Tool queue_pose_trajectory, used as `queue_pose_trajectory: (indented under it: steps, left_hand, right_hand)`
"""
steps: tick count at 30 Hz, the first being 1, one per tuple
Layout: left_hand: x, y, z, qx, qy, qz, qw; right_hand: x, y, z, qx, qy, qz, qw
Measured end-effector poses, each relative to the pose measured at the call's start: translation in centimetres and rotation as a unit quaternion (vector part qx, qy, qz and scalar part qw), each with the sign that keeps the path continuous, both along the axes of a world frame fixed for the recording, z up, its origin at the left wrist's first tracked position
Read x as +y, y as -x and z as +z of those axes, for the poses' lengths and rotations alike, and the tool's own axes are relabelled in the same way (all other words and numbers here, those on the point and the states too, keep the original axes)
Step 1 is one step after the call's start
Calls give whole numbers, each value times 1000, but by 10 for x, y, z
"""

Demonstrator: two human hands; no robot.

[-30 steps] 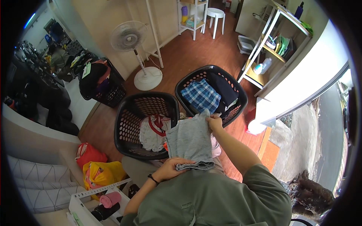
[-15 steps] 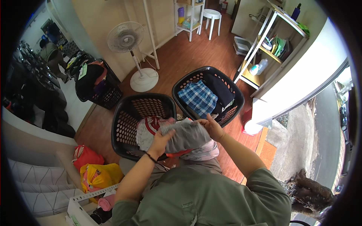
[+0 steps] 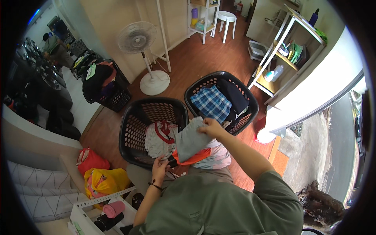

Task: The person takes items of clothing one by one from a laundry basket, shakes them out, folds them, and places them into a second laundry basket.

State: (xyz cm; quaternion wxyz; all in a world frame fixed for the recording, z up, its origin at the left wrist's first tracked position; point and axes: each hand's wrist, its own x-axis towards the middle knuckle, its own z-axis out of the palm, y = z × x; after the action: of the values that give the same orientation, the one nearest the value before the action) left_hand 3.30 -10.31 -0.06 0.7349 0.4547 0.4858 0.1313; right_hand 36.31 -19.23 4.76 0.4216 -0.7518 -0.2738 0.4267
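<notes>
My right hand (image 3: 211, 128) pinches the upper edge of a grey garment (image 3: 192, 138), which hangs folded over my lap. Beneath it lie an orange cloth (image 3: 199, 157) and a pale, pink-patterned cloth (image 3: 218, 156) across my thighs. Fingers apart, my left hand (image 3: 159, 167) is off the grey garment, by the near rim of a black laundry basket (image 3: 133, 158). Inside that basket is a white garment with red trim (image 3: 159, 139). To its right, a second black basket (image 3: 252, 102) holds a blue plaid garment (image 3: 211, 102) and a dark garment (image 3: 234, 98).
A white standing fan (image 3: 155, 83) is beyond the left basket, near another full dark basket (image 3: 117, 101). Yellow (image 3: 117, 184) and red (image 3: 93, 161) bags lie at my left. A white-framed shelf (image 3: 274, 58) stands at the right; a white stool (image 3: 227, 16) is far back.
My left hand has let go of the grey garment and drawn back toward me. My right hand has moved slightly left with it, and the garment now hangs narrower, uncovering more orange cloth.
</notes>
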Motion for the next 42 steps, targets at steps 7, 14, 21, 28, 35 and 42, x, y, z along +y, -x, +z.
queue_pose_trajectory:
  steps: [7, 14, 21, 28, 35, 42]
  left_hand:
    - [-13, 29, 17, 15, -237, -207, 949]
    - [-15, -48, 19, 71, -632, -182, 750]
    - [33, -84, 80, -98, -317, -153, 931]
    - [127, -16, 316, -523, -264, 124, 801]
    - [175, 23, 292, 34, -645, -15, 763]
    - [8, -27, 189, -234, -328, -253, 879]
  right_hand:
    - [39, -7, 111, 8, -299, -171, 939]
    - [-24, -65, 18, -350, -146, -259, 888]
    - [-62, 33, 26, -302, -120, 185, 927]
    - [-39, 11, 54, -298, -92, 203, 928]
    - [40, 41, 136, 89, -217, 17, 972]
    - [62, 112, 194, 500, -229, -52, 833]
